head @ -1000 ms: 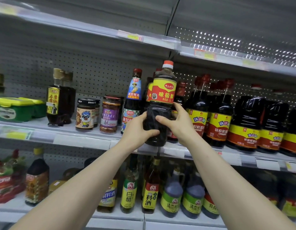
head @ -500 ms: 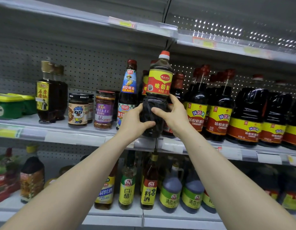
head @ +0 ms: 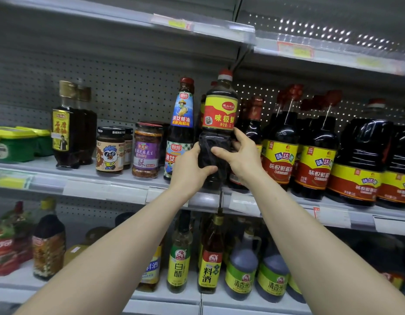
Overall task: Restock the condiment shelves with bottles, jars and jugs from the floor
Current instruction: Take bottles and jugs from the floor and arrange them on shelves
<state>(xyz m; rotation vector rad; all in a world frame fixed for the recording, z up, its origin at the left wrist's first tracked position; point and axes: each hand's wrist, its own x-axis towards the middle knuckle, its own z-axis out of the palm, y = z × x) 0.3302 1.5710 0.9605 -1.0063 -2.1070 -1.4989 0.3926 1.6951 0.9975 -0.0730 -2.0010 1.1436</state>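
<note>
A tall dark soy sauce bottle [head: 219, 114] with a red-and-yellow label and a red-and-white cap stands upright at the front of the middle shelf [head: 106, 189]. My left hand [head: 192, 169] grips its lower body from the left. My right hand [head: 240, 155] grips it from the right, fingers wrapped round the back. The bottle sits between an oyster sauce bottle [head: 181, 123] on its left and dark soy bottles [head: 281, 142] on its right. Whether its base rests on the shelf is hidden by my hands.
Jars [head: 110, 151] and a squat dark oil bottle [head: 69, 126] stand further left on the same shelf, green tubs [head: 13, 142] at the far left. Big soy jugs [head: 360, 160] fill the right. The lower shelf holds vinegar and cooking wine bottles [head: 210, 253]. An upper shelf edge [head: 219, 30] hangs close above.
The bottle, held in both hands, has moved a little deeper onto the middle shelf, between the oyster sauce bottle and the soy bottles. Both hands keep their grip.
</note>
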